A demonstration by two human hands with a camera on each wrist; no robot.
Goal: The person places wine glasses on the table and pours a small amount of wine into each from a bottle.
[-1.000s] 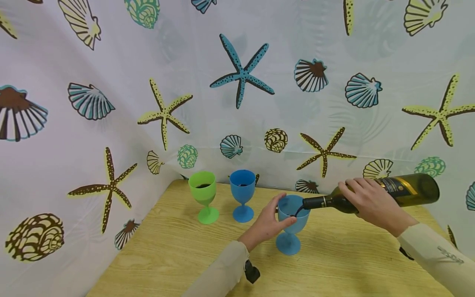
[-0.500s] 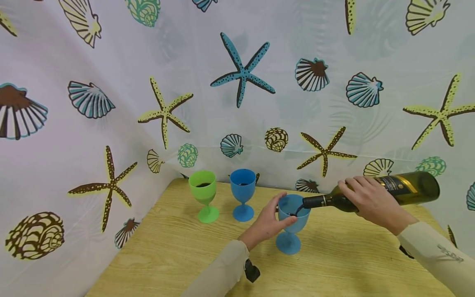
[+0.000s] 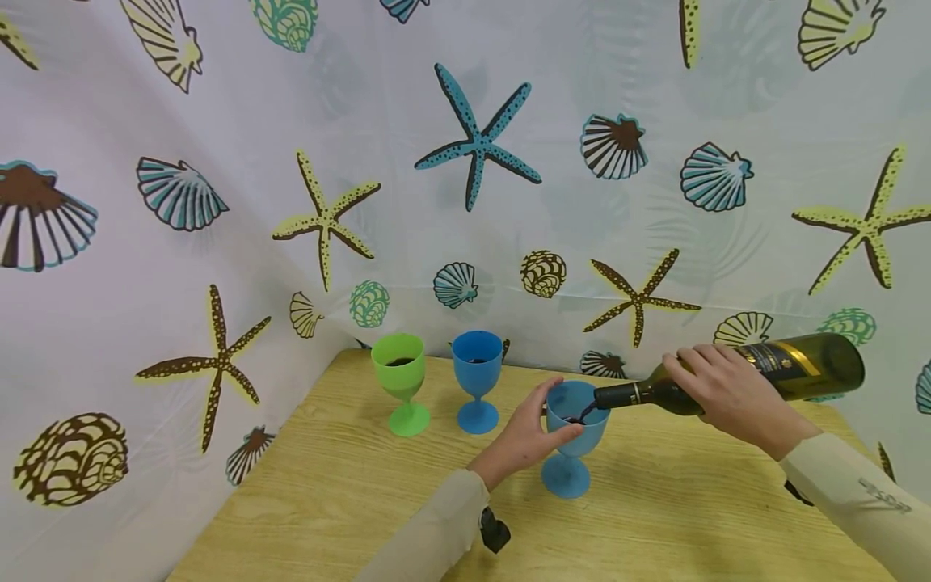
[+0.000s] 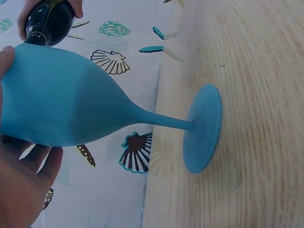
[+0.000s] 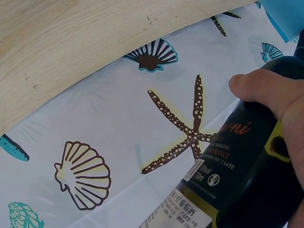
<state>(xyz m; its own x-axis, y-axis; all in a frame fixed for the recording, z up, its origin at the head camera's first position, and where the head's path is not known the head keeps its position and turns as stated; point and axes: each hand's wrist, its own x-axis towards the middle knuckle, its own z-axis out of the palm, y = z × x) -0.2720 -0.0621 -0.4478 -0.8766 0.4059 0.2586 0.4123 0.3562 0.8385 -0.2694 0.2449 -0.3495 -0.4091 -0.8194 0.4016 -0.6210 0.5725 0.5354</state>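
Note:
My left hand (image 3: 532,428) grips the bowl of a light blue goblet (image 3: 576,443), thumb on the near side and fingers round the far side. The goblet stands upright with its foot on the table, as the left wrist view also shows. My right hand (image 3: 736,398) holds a dark green wine bottle (image 3: 822,368) around its shoulder, tipped nearly level with the neck pointing left. The mouth sits at the goblet's rim, and a thin dark red stream runs from it into the bowl. In the right wrist view the bottle's dark label (image 5: 223,164) shows beside my thumb.
A green goblet (image 3: 402,380) and a darker blue goblet (image 3: 477,376) stand at the back left of the wooden table (image 3: 327,501), both with dark liquid inside. A white curtain (image 3: 509,234) printed with shells and starfish hangs behind and to the left.
The stream keeps running from the bottle into the light blue goblet. The bottle's base has risen very slightly; both hands otherwise hold their places.

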